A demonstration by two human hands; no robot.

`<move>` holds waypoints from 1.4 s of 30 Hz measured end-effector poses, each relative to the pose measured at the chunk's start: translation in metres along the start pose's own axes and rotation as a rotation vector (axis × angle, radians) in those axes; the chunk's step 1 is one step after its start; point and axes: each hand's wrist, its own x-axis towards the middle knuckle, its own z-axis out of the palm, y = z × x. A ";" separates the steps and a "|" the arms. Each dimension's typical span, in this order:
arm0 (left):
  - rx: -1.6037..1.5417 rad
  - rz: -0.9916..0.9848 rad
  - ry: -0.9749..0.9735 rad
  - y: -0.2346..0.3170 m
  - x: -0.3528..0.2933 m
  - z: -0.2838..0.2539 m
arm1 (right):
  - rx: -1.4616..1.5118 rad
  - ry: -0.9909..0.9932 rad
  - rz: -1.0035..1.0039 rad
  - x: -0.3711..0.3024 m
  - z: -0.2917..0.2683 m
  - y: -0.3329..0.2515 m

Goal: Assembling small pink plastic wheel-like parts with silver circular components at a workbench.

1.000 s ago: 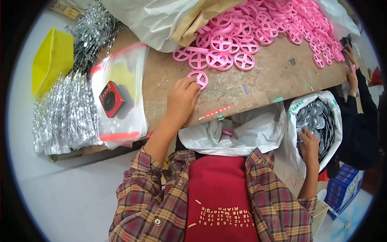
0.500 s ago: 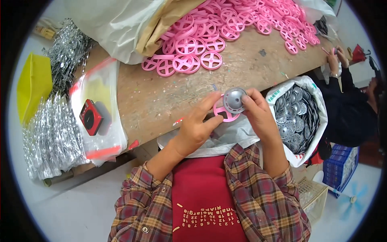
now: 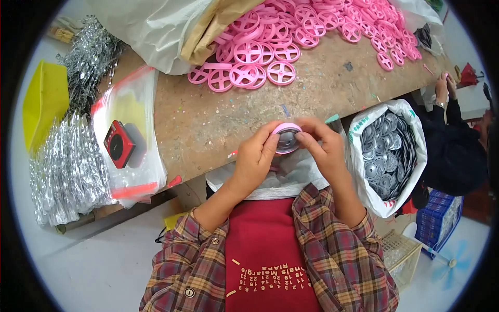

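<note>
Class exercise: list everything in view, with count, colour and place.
Table: 1, brown, centre
Sacks: at least 3, whitish, table top, near edge, right
Held wheel: 1, pink with grey disc, centre
Loose wheels: many, pink, table's far side
Loose discs: many, grey, in right sack
Plastic bags: a stack, clear, red-edged, table's left
Box: 1, red-black, on bags
Strips: two heaps, silver, far left
Container: 1, yellow, far left
Fan: 1, pale blue, lower right
Basket: 1, cream, lower right
Pile: 1, blue, lower right
Co-worker: 1, dark clothes, right
Shirts: 2, red and plaid, worn
Left hand: 1, bare, on wheel
Right hand: 1, bare, on wheel
</note>
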 end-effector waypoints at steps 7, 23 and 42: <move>0.084 0.069 -0.061 -0.022 -0.004 0.002 | 0.143 -0.209 0.221 -0.013 -0.008 0.019; 0.982 0.038 -0.483 -0.053 -0.048 -0.030 | -0.297 0.008 0.029 -0.048 -0.074 0.041; 1.086 0.676 0.138 -0.013 0.077 -0.069 | -0.710 0.344 0.211 -0.001 -0.159 0.115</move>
